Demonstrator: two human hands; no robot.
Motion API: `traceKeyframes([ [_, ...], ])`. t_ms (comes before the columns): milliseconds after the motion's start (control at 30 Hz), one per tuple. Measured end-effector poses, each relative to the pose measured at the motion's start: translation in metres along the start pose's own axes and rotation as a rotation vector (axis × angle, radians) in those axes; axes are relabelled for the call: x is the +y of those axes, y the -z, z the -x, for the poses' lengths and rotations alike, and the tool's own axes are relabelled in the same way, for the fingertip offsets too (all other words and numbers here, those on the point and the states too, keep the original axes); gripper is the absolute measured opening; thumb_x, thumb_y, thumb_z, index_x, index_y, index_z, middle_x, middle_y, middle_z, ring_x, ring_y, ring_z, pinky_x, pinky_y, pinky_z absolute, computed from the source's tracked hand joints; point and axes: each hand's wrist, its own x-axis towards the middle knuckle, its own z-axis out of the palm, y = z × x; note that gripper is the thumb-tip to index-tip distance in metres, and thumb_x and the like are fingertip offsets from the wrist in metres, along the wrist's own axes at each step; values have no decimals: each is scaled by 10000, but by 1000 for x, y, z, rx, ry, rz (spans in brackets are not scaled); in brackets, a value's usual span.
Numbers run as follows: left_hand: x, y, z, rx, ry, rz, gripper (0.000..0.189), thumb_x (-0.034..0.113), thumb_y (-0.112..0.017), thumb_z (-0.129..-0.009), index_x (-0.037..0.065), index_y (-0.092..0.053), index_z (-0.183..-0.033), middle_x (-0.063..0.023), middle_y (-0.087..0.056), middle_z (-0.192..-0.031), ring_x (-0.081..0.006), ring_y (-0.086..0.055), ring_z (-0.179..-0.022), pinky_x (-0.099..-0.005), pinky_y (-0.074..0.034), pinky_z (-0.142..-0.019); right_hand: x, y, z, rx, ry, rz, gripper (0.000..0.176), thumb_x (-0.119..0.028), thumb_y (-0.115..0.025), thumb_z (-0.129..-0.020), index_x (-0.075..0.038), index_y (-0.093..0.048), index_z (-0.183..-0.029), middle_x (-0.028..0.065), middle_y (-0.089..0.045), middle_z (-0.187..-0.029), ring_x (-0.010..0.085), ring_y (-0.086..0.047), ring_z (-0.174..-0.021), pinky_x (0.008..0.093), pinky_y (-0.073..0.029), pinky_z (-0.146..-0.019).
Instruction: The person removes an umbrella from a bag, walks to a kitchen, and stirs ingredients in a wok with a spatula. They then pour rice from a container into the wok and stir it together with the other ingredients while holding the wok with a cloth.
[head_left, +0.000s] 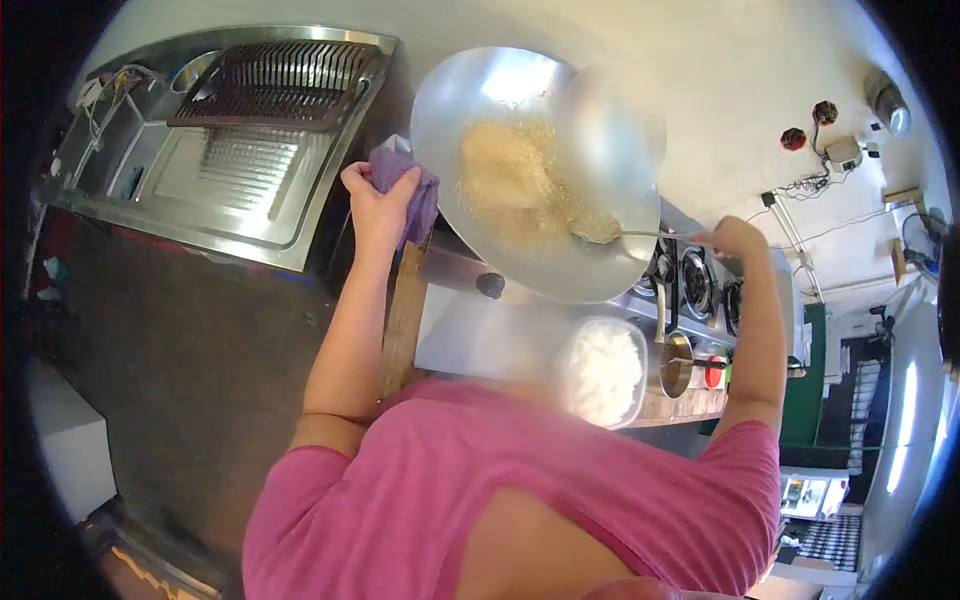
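A large metal wok (610,280) holds a pale yellow, frothy-looking mass (505,170). My left hand (380,205) is closed on a folded purple cloth (415,205), which is pressed against the wok's left edge. What the cloth covers there is hidden. At the right, my right hand (735,238) grips the end of a long-handled metal ladle (597,228). The ladle's head lies inside the wok, at the lower right edge of the food. A whitish blur hides part of the wok's upper right.
A clear tub of white pieces (605,375) stands near my body, beside a metal pot (677,365) and a red-lidded jar (715,372). Gas burners (697,283) lie at the right. Leftward is a steel sink (230,190) with a dark rack (285,85).
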Motion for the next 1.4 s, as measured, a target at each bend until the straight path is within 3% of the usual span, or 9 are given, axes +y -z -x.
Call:
traceKeyframes([
  [100,3,-1,1,10,-5,-70,603,238,-772,-742,-26,-366,-1099,-184,-546,-1005,-229,-563,-918,-332,-456,-833,-34,-5,-3,-158,-52,-250,706,-698,-623,-720,4,-695,-682,132,-664,-640,264,-655,-608,399,-511,-657],
  [300,-8,-4,-2,-24,30,13,583,233,-758,-736,-20,-368,-1089,-181,-538,-996,-234,-559,-921,-341,-457,-835,-124,4,4,290,108,-329,682,-685,-623,-725,-10,-715,-722,173,-656,-669,286,-662,-670,408,-504,-714],
  [467,-1,-2,-1,-11,43,-26,583,233,-754,-726,-17,-367,-1084,-180,-532,-1000,-237,-555,-925,-343,-453,-843,-63,63,39,-123,-34,-154,676,-689,-575,-760,-41,-721,-885,183,-689,-844,331,-672,-844,437,-502,-748],
  [533,1,-2,-1,-11,32,-20,577,231,-745,-728,-15,-363,-1084,-187,-530,-1002,-248,-555,-933,-347,-449,-850,-25,33,32,27,-19,-106,596,-637,-682,-712,-47,-680,-627,92,-616,-558,211,-586,-516,356,-467,-539],
  [667,-5,-5,-2,-2,20,-11,568,226,-733,-732,-18,-359,-1083,-190,-529,-997,-252,-556,-934,-348,-449,-849,-31,14,19,-295,-18,-292,539,-593,-708,-720,-70,-665,-596,45,-594,-544,185,-543,-491,346,-445,-516],
  [800,5,-4,4,-13,50,-46,565,219,-724,-734,-22,-355,-1087,-192,-525,-994,-245,-550,-937,-345,-446,-848,-98,-40,-18,-96,236,-481,621,-651,-612,-763,-47,-679,-634,110,-579,-555,223,-573,-554,380,-458,-584],
  [933,2,-5,2,-27,31,-39,573,222,-728,-732,-22,-353,-1090,-180,-516,-999,-232,-540,-923,-340,-446,-842,-143,29,24,260,200,-332,645,-662,-577,-770,-37,-685,-654,151,-583,-570,243,-605,-605,392,-460,-621],
  [1067,9,-5,4,-26,28,-21,566,215,-726,-735,-21,-351,-1088,-171,-510,-1000,-223,-532,-916,-339,-446,-838,-107,89,61,7,43,-261,602,-628,-654,-732,-37,-681,-624,130,-585,-543,243,-588,-527,387,-461,-578],
  [1400,-12,-8,2,-16,13,-25,557,204,-717,-745,-22,-348,-1097,-200,-525,-993,-266,-556,-934,-360,-441,-865,-77,-16,11,-278,110,-404,607,-643,-644,-748,-53,-652,-604,67,-572,-540,170,-518,-472,320,-407,-473],
])
